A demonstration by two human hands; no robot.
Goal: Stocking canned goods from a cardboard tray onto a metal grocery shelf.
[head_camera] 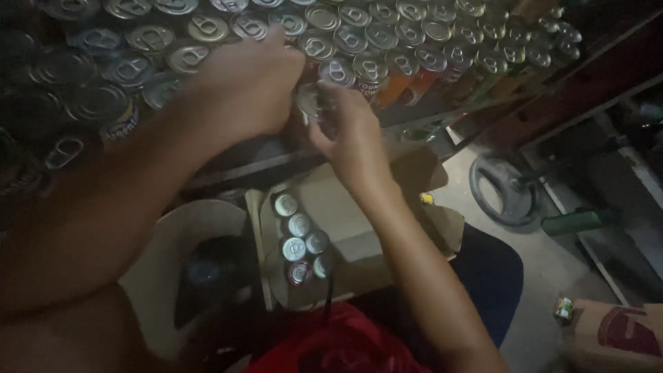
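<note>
The right hand [352, 135] grips a small silver pull-tab tin can [314, 102] by its side. The left hand [242, 86], fingers curled, closes over the same can from ten o'clock. At twelve o'clock, packed rows of silver-topped cans [387, 34] fill a shelf. At six o'clock, an open brown cardboard box [359, 228] holds several upright tins [298, 238].
</note>
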